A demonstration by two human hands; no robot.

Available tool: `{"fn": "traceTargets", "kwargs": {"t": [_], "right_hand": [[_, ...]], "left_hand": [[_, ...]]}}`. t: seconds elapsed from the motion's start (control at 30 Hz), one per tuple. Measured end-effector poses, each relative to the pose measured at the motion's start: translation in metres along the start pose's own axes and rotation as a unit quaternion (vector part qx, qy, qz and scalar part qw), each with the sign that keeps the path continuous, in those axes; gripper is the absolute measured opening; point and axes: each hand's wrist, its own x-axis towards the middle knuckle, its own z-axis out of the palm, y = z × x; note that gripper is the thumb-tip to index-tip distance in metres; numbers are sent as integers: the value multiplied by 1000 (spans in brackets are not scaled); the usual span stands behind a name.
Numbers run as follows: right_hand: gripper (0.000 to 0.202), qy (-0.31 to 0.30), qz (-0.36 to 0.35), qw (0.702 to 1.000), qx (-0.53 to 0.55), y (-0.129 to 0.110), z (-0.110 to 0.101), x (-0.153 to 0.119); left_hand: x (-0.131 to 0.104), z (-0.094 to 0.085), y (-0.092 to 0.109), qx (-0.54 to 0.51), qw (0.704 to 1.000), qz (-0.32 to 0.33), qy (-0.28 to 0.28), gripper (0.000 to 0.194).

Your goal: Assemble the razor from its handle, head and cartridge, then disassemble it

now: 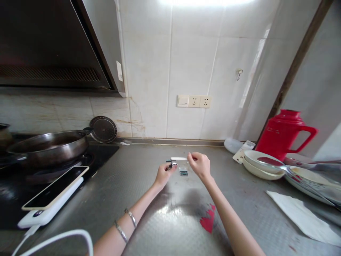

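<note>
Over the middle of the metal countertop (149, 199), my left hand (164, 174) is closed on a small dark and silvery object (172, 164) that I cannot make out fully. To its right, my right hand (199, 163) is raised and closed, its fingers curled beside the right end of a white stick-like item (178, 159). Whatever my right hand grips is too small or hidden to name. Between the hands lies a small clear case (183, 170) with dark green parts. Two silvery bangles circle my left forearm.
A steel pan (53, 144) sits on the black stove at left, near a phone (57, 188) on a white power bank (39, 216) with a cable. At right stand a red thermos (281, 135), stacked bowls (262, 172) and a white napkin (303, 217). A red scrap (208, 220) lies in front.
</note>
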Motion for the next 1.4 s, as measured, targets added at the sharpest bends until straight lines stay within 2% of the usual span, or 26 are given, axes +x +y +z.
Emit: {"fn": "traceTargets", "kwargs": {"t": [0.13,0.3,0.4,0.57,0.7,0.9,1.1,1.27,1.33,1.4], "right_hand": [[42,-16,-64,998,-15,1,1,-3],[42,-10,-48,999,-14,23,-5,-1],[43,2,-40,999,-2,20,-5,-2],[41,-5,-98,995,17,16,-2,-4],[40,10,-71,997,11,27,-5,-2],[39,-10,-90,995,30,16,-2,-5],[39,5,-64,998,22,29,-2,-3],[41,-16,-82,996,36,18,0,-6],[41,-22,-68,997,36,19,-1,-6],[42,-12,-16,999,30,27,-2,-3]], "left_hand": [[-1,2,-2,20,999,-24,8,40],[-2,1,-4,14,1000,-3,-11,45],[-1,2,-8,20,1000,-9,-9,47],[1,3,-13,33,999,-27,-6,47],[1,4,-14,35,999,-12,-16,50],[0,6,-13,47,998,-40,-28,48],[1,5,-15,20,999,-21,-20,50],[2,6,-14,32,998,-34,-30,50],[1,5,-12,35,998,-33,-32,50],[1,4,-11,32,998,-36,-35,51]]}}
